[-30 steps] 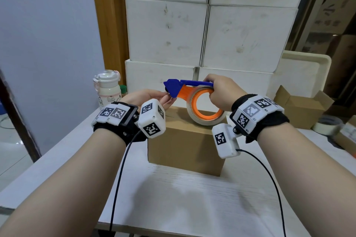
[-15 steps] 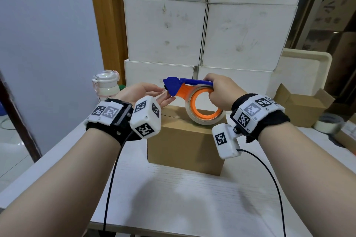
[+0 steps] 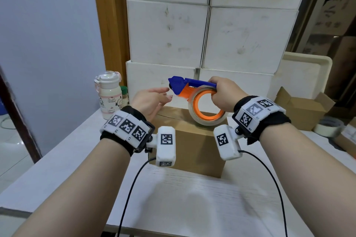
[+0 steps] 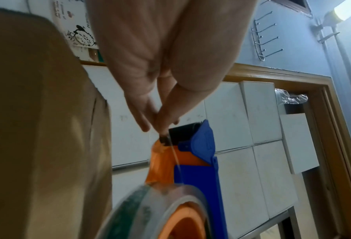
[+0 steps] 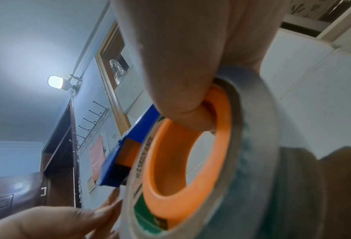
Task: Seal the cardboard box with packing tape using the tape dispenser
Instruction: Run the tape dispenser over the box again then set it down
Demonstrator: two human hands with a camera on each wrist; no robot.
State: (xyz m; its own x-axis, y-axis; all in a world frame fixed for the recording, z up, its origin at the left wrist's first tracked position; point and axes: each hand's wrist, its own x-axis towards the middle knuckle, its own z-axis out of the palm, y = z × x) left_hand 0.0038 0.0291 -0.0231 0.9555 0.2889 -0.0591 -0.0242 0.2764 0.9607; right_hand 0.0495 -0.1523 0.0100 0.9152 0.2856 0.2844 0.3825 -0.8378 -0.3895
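A closed brown cardboard box (image 3: 192, 144) stands on the white table (image 3: 192, 208). Just above its top, my right hand (image 3: 223, 94) grips the blue and orange tape dispenser (image 3: 179, 84) with fingers curled through the orange core of the clear tape roll (image 3: 192, 106). My left hand (image 3: 152, 100) is at the dispenser's blue head. In the left wrist view its thumb and fingertips (image 4: 160, 127) meet at the tape's free end by the black roller of the dispenser (image 4: 203, 145). A thin strand of tape runs from there back to the roll (image 5: 252, 145).
Stacked white boxes (image 3: 212, 34) form a wall behind the box. A white bottle (image 3: 108, 94) stands at the back left. At the right are an open small cardboard box (image 3: 302, 107), a spare tape roll (image 3: 327, 127) and a leaning white tray (image 3: 308, 67).
My left wrist has turned and dropped slightly while its fingers stay at the dispenser's head. The right hand and dispenser have barely moved.
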